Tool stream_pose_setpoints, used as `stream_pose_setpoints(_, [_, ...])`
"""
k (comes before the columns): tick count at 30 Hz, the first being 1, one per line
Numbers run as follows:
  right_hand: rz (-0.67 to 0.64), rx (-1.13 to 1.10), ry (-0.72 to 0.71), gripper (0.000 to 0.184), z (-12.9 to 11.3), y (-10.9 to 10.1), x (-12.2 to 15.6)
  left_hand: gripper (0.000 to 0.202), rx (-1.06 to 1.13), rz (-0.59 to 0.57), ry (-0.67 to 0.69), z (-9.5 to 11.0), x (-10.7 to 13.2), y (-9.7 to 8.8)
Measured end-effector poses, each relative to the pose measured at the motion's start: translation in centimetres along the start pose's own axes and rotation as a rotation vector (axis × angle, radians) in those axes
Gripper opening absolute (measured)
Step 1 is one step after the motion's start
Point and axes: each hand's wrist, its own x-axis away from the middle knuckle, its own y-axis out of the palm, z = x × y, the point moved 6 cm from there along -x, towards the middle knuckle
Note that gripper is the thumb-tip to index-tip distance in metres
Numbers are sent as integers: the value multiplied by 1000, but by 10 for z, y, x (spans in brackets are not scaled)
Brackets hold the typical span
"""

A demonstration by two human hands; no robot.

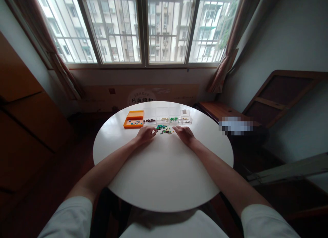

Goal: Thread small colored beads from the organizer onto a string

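A loose pile of small green, yellow and dark pieces [166, 131] lies on the round white table [166, 176]. At its left edge is my left hand [146, 134], its fingers curled together; whatever they hold is too small to make out. My right hand [185, 133] rests at the right edge, fingers bent and pressed together, their contents hidden. Just beyond the hands, an open orange box [135, 114] holds some small blue and red pieces. Beside it stands a row of clear compartment boxes [162, 112] with dark, pale yellow and green pieces sorted apart.
Behind the table, a long cardboard panel [102, 97] leans below the barred window [145, 29]. To the right are a low wooden bench [215, 109] and a wooden-framed panel [282, 91]. A wooden cabinet [23, 104] stands on the left.
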Motion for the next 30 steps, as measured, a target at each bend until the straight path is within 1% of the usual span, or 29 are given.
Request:
stream_pose_setpoints(4, [27, -57, 45, 26, 4, 0, 1, 27, -24, -16, 5, 5, 2, -1])
stream_pose_setpoints(7, [99, -173, 82, 27, 7, 2, 3, 27, -33, -9, 1, 7, 3, -1])
stream_pose_setpoints(11, [203, -319, 63, 27, 6, 0, 5, 26, -37, -2, -29, 7, 3, -1])
stream_pose_setpoints(13, [230, -365, 63, 27, 5, -1, 5, 27, -43, -13, -52, 6, 3, 0])
stream_pose_setpoints(15, [229, -403, 69, 27, 3, 0, 4, 29, -47, -28, -80, 5, 3, 1])
stream_pose_setpoints(19, [186, -458, 97, 27, 4, 6, 2, 32, -41, -46, -136, 3, 4, 0])
stream_pose_setpoints(25, [187, -502, 135, 28, 9, 10, 1, 32, -40, -65, -110, 4, 4, -1])
stream_pose_setpoints(30, [179, -506, 144, 27, 9, 12, 1, 34, -34, -98, -123, 3, 3, 0])
